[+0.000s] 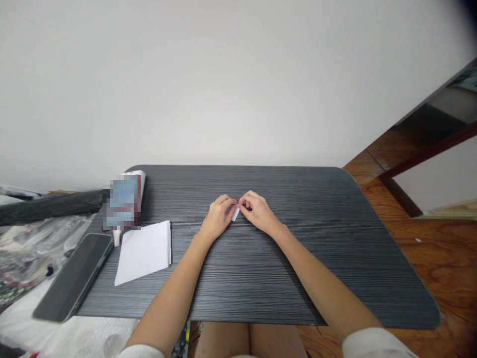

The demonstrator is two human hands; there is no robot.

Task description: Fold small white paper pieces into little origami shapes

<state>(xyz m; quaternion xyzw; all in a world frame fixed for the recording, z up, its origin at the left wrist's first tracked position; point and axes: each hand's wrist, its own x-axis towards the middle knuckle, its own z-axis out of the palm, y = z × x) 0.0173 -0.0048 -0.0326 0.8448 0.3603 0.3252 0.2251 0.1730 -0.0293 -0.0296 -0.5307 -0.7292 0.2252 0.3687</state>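
Over the middle of the dark table, a small white piece of paper (235, 214) sits between my two hands. My left hand (220, 215) pinches its left side with thumb and fingertips. From the other side, my right hand (257, 210) is closed in a pinch at the paper's upper right edge. The fingertips of both hands nearly meet, and they hide part of the paper. Whether it is folded cannot be made out at this size.
White folded sheets (145, 252) lie on the left of the table (320, 238). A phone (76, 276) overhangs the left edge, and a blurred-out box or packet (122, 201) lies behind it. Plastic-wrapped goods (44, 243) crowd the left side. A white wall (238, 84) stands behind.
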